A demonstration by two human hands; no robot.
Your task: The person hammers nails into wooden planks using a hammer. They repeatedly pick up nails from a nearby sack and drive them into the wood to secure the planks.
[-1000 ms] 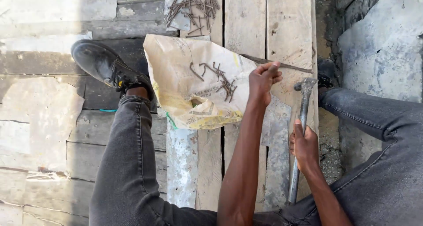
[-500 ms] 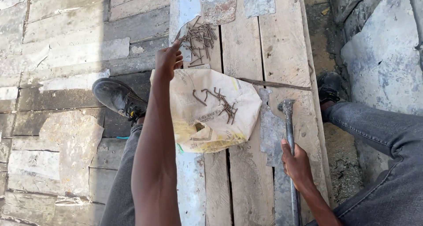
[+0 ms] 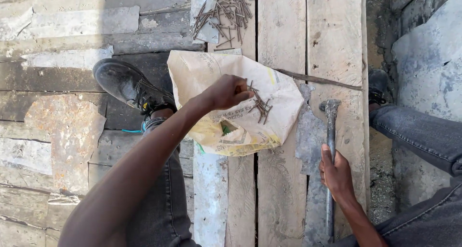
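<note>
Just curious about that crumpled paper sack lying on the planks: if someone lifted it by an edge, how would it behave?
The paper sack is creased and flat, so probably floppy and light. The nails lying on it would likely slide off.

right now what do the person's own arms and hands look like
Both arms are bare from what shows down to the wrist: no sleeves, gloves, watch or rings visible on the left hand or the right hand. Below them the person wears dark grey denim trousers and black leather lace-up boots.
</note>
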